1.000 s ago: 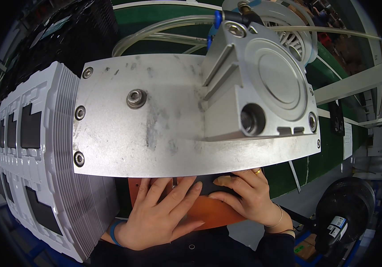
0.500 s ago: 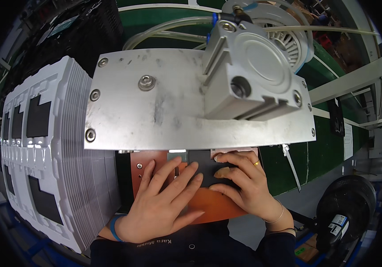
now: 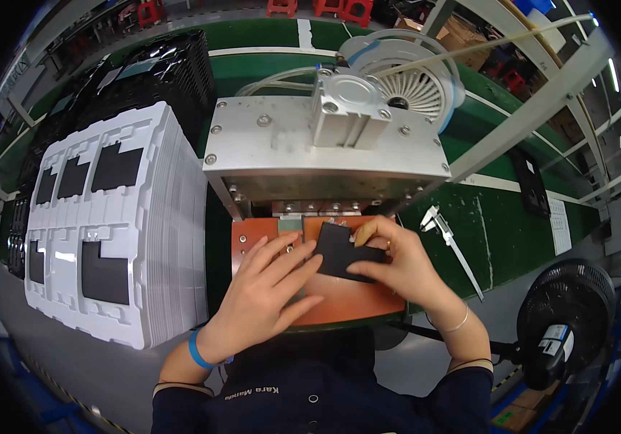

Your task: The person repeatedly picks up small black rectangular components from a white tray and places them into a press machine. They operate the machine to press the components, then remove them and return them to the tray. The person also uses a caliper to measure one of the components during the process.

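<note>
My right hand [image 3: 390,257] pinches the flat black piece [image 3: 334,249] over the orange plate [image 3: 332,307]; my left hand [image 3: 260,286] spreads at its left edge. Pale lettering [image 3: 251,393] marks my dark shirt [image 3: 339,362]; a blue-and-white label [image 3: 558,336], too small to read, the black fan [image 3: 569,286].

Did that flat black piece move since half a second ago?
Yes. The flat black piece has shifted right, away from the grey-green block on the orange base plate: a strip of orange now shows between them.
</note>
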Motion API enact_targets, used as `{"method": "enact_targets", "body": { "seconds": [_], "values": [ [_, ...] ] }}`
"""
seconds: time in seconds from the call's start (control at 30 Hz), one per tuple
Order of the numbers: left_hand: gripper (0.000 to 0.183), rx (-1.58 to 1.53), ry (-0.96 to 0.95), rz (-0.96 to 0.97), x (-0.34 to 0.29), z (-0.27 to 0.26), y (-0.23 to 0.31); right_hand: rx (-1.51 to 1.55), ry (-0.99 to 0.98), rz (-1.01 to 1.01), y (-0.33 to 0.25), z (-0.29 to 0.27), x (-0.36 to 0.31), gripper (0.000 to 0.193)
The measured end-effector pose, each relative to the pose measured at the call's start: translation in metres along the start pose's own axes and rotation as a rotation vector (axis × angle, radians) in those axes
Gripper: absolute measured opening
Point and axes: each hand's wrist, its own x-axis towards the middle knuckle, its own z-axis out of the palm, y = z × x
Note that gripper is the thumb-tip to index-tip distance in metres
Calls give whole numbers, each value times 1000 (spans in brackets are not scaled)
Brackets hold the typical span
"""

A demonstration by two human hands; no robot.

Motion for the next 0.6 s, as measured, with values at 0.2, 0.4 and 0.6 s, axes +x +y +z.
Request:
{"method": "enact_targets", "body": {
  "seconds": [0.2,0.4,0.6],
  "values": [
    [42,-14,40,40,-7,-2,16,447,44,441,3,-39,-7,27],
    [28,-68,125,33,-14,-4,23,577,58,432,2,-34,-27,28],
    [16,-524,139,-366,-5,-8,43,558,15,202,-13,7,-42,24]
  ]
}}
